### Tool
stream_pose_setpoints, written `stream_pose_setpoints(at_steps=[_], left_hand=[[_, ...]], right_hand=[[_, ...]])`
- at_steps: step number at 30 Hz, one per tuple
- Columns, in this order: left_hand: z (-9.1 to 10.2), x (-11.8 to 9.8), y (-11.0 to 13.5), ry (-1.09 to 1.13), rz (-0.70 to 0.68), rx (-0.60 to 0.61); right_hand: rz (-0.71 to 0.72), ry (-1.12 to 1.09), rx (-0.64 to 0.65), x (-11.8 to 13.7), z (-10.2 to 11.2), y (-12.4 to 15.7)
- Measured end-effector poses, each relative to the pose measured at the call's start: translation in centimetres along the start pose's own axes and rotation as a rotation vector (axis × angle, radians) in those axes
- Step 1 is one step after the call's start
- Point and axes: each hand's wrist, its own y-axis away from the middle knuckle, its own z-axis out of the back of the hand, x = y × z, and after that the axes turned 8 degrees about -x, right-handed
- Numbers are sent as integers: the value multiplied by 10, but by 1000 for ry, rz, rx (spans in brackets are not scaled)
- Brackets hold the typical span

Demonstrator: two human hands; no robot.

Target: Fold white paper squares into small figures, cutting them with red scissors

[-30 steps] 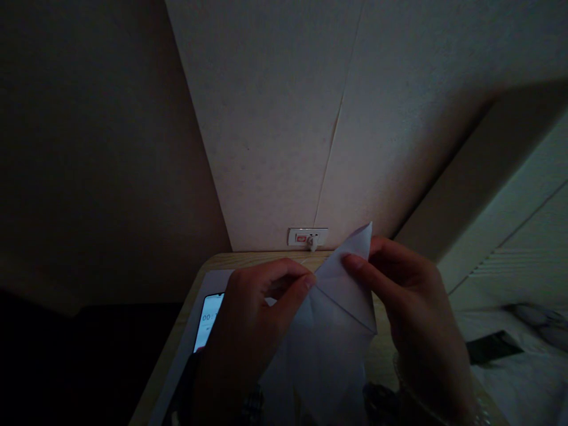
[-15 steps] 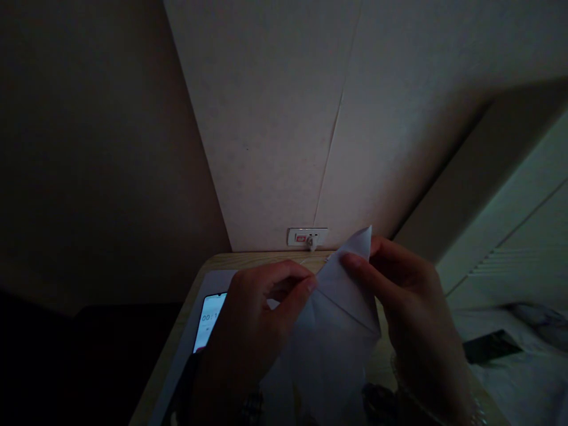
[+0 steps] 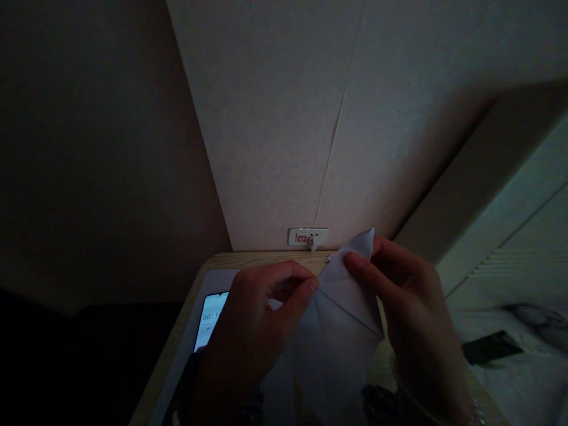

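Observation:
A folded white sheet of paper (image 3: 341, 331) is held up between both hands over the small wooden table. My left hand (image 3: 261, 319) pinches its left edge between thumb and forefinger. Near the pointed upper corner, my right hand (image 3: 408, 302) grips the paper, thumb on the front and fingers behind. A slanting crease or folded edge runs across the sheet from the left fingertips down to the right. Behind my left wrist lies a phone (image 3: 210, 316) with a lit timer screen, partly hidden.
Pale paper (image 3: 217, 277) lies under the phone on the wooden table (image 3: 231, 259). A wall socket (image 3: 306, 237) with a plug in it sits just behind the table. To the right, a dark green packet-like item (image 3: 492, 348) rests on white fabric (image 3: 528, 378).
Both hands keep the same hold on the paper. The raised corner has shifted very slightly to the right; otherwise little differs.

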Motion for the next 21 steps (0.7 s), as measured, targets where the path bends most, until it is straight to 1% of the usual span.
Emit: stream_pose_setpoints(at_steps=[3,7,12,15,18,21], left_hand=[[-1,1,-2,34,-1,16],[-1,0,-2,67,14,-2],[-1,-3,-2,35,44,-18],[0,-3,-3,8,45,-1],[1,-2,-4,-24,40,23],[0,0,-3,-35,27,25]], right_hand=[[3,3,-4,-1,1,0],[6,-9,2,-2,2,0],[22,-18,29,-2,1,-1],[72,-12,49,0,2,-3],[125,-5,-11,0,4,-4],[148,-6,-56,-2,6,-6]])
